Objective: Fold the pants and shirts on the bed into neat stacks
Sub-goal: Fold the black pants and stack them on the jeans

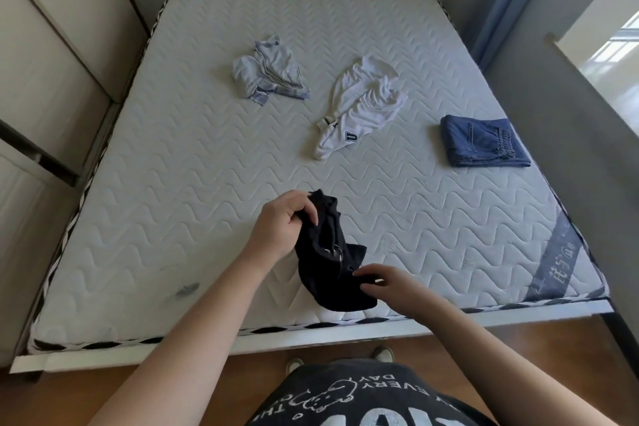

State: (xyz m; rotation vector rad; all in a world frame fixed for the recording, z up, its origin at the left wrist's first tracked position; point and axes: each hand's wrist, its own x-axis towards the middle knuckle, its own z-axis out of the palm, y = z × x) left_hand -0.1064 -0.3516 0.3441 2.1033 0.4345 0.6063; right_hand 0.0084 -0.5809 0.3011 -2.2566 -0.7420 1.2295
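Nearest, a dark printed top (370, 398) on the person's own chest, upside down to the lens, with "EVERY DAY" readable beside a small white cartoon animal; other letters cut off by the frame edge

Just beyond, both hands working one crumpled black garment (328, 263) over the near edge of the bed (173, 183). Left hand (281, 223) curled round the bunched upper end, lifting it clear of the mattress, probably to let the cloth hang and show its shape. Right hand (390, 282) lower, fingers resting on the bottom hem, seemingly hunting for a corner or seam to spread; whether pinching or only touching, cannot tell. Hands apart, joined only by the cloth between them. Shirt or pants not yet clear from the bundle

Well beyond the right hand and off to its outer side, folded blue jeans (482, 142) lying squared near the bed's edge, likely the start of a pants stack. Ahead of both hands, white pants (359, 107) sprawled and unfolded, a dark patch with the letter "U" near the waistband. Farther ahead, toward the left hand's side, a pale striped shirt (268, 71) in a heap. On the mattress corner past the right hand, a grey band (556, 270) with printed characters, too small to read
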